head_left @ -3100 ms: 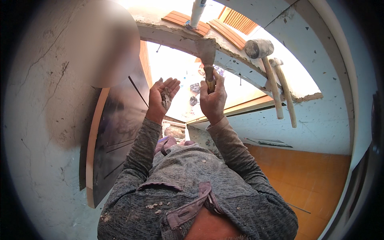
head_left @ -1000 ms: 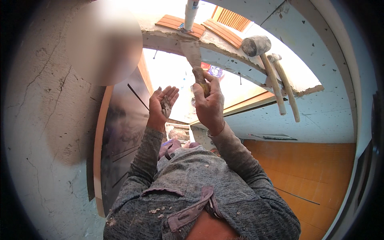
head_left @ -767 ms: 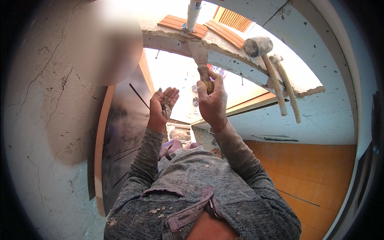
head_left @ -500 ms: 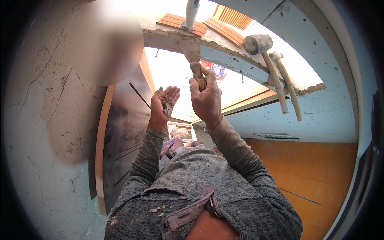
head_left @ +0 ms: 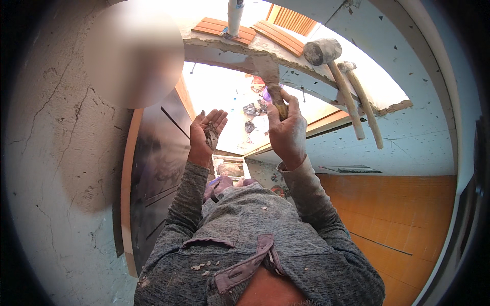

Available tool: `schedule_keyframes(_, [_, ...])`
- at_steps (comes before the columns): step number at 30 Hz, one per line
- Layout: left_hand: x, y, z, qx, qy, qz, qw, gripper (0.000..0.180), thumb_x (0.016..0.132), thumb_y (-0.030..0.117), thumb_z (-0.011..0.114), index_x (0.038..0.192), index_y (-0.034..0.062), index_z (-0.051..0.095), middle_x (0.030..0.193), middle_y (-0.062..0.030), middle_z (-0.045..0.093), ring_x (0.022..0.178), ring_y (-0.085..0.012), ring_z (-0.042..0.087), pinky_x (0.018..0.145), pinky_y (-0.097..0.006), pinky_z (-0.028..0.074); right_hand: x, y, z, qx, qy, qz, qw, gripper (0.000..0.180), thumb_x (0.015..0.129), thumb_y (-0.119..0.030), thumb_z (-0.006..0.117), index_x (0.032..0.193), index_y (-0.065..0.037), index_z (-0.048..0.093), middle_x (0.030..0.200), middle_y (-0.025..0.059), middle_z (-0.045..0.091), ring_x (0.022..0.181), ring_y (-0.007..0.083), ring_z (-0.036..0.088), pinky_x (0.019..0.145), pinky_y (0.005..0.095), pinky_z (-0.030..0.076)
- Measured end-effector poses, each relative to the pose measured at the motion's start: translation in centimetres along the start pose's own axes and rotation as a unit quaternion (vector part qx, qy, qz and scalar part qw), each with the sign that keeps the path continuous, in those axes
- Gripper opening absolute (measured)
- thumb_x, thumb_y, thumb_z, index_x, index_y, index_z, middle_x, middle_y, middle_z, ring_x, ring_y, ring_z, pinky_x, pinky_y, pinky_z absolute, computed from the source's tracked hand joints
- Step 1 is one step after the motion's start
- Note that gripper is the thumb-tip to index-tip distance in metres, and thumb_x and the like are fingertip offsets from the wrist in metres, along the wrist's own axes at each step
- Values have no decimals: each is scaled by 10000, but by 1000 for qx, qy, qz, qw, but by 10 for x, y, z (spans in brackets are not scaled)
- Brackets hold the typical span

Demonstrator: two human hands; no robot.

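Observation:
My left hand [head_left: 198, 145] is turned palm up with its fingers stretched. A grey-brown lump of mortar [head_left: 211, 134] rests in its palm. Up to the right, my right hand [head_left: 289, 135] is wrapped round the worn handle of a putty knife [head_left: 277, 102]. Its broad, mortar-smeared blade points upward, against or just in front of the rough face of the ledge [head_left: 298, 77]; contact cannot be made out. Right of that hand, a mallet [head_left: 322, 51] and a smaller hammer [head_left: 363, 102] lie on the ledge, their wooden handles hanging over its edge.
A white pipe [head_left: 235, 20] rises between brown ridged tiles [head_left: 278, 37] on the ledge. A dark door [head_left: 158, 158] and a cracked wall [head_left: 61, 148] stand at left, an orange-brown panel [head_left: 398, 219] at right. Below me is a ladder [head_left: 228, 159]. Thin metal rods project near the ledge.
My right hand and the putty knife have moved to the right along the ledge. My left hand stays nearly in place with the mortar. The view has shifted slightly.

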State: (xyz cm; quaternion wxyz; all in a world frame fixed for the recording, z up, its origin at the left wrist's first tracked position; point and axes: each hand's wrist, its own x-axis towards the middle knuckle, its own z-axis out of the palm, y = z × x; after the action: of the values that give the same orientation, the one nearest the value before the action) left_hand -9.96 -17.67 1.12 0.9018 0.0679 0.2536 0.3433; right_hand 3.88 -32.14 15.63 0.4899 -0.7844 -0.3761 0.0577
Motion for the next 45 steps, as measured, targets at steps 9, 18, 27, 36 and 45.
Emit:
schedule_keyframes(9, [7, -10, -1, -18, -13, -21, 1000, 558, 1066, 248, 451, 1411, -184, 371, 1463, -371, 408, 1409, -448, 415, 1206, -504, 379, -3, 12, -39, -72, 69, -2, 995, 395, 951, -131, 640, 1259, 99, 555, 868, 224, 717, 716, 277, 725, 633, 369, 572])
schedule_keyframes(18, [1, -18, 9, 1, -17, -34, 999, 573, 1067, 263, 457, 1412, -186, 367, 1456, -371, 414, 1405, -440, 425, 1204, -487, 390, 1, 7, -39, -75, 72, -24, 994, 401, 945, -139, 645, 1258, 93, 552, 1038, 313, 698, 942, 381, 731, 806, 417, 591])
schedule_keyframes(27, [5, -11, 1, -5, 2, -24, 1000, 554, 1061, 264, 464, 1385, -182, 404, 1425, -363, 454, 1382, -434, 455, 1190, -492, 409, -4, 17, -55, -91, 95, -9, 991, 353, 934, -128, 630, 1234, 52, 581, 796, 185, 702, 677, 260, 714, 609, 375, 560])
schedule_keyframes(36, [1, -11, -2, 5, -11, -18, 1000, 586, 1059, 284, 471, 1403, -182, 379, 1385, -331, 495, 1336, -418, 507, 1164, -485, 436, -6, 5, -26, -12, 55, -1, 998, 369, 967, -137, 614, 1266, 71, 556, 908, 240, 726, 784, 298, 744, 677, 384, 590])
schedule_keyframes(45, [2, -8, -5, 7, -13, -11, 1000, 599, 1057, 281, 472, 1413, -188, 363, 1394, -338, 486, 1339, -421, 504, 1163, -484, 436, 1, -3, 17, 88, -36, 0, 996, 353, 958, -136, 589, 1263, 41, 564, 1062, 268, 699, 917, 335, 726, 800, 431, 573])
